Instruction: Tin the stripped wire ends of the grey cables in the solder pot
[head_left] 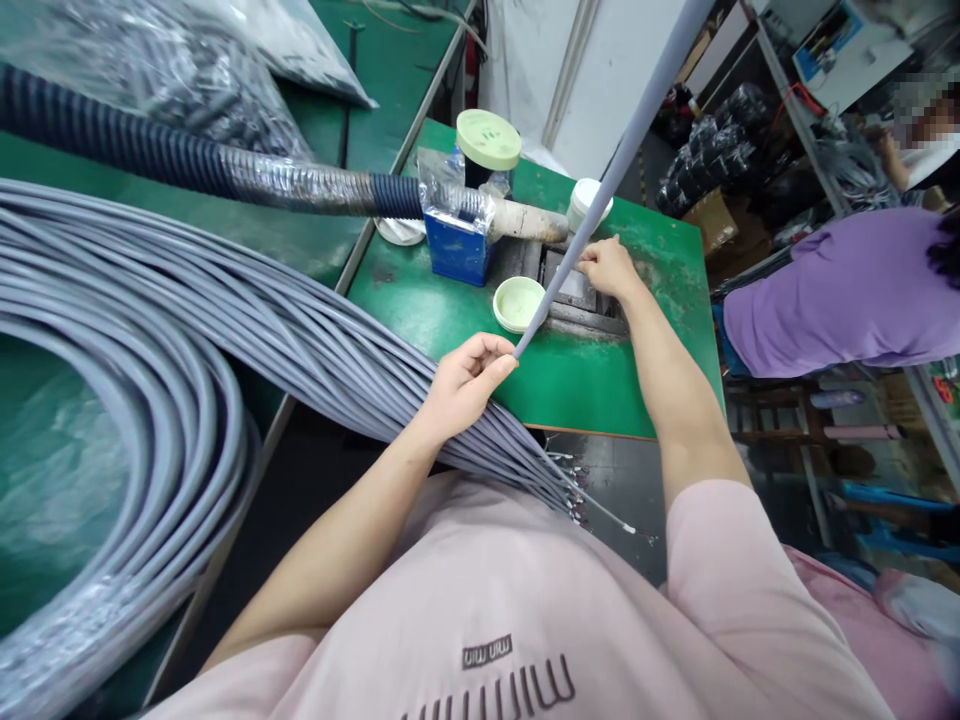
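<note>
A thick grey cable (611, 170) slants from the top of the head view down to my left hand (476, 375), which pinches its lower end between thumb and fingers. My right hand (607, 268) is closed near a dark metal block (574, 285); what it grips, if anything, is too small to name. Between the hands lies a shallow pale-green dish (519, 303). A large bundle of grey cables (322, 330) runs beneath my left hand, its stripped ends hanging past the table edge.
A ribbed hose (300, 185) ends in a nozzle above the block, beside a blue box (457, 245). A round green lid (488, 140) and a white jar (589, 203) stand behind. Someone in a purple shirt (840, 290) is at the right.
</note>
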